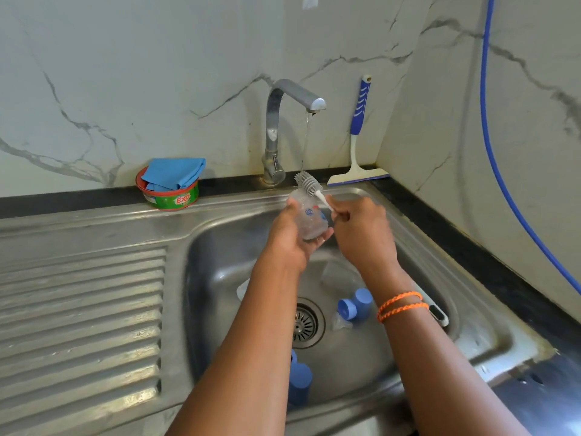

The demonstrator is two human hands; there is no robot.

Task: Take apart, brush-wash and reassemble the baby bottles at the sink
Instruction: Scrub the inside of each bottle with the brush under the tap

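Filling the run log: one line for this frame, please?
stage: brushing | left hand: holds clear bottle | right hand: grips bottle brush, head outside bottle mouth | tap: running | blue caps: in sink

Two hands: the left hand [290,237] and the right hand [361,229]. One clear bottle body [309,220]. One white bottle brush [309,185]. One steel sink [471,328] with one tap [276,121]. Blue caps in the basin: a pair [355,305] right of the drain, and at least one more [298,380] near the front edge, partly hidden. One green soap tub [171,199]. One blue cloth [174,173]. One blue-handled squeegee [358,136]. Two orange wrist threads [402,305].
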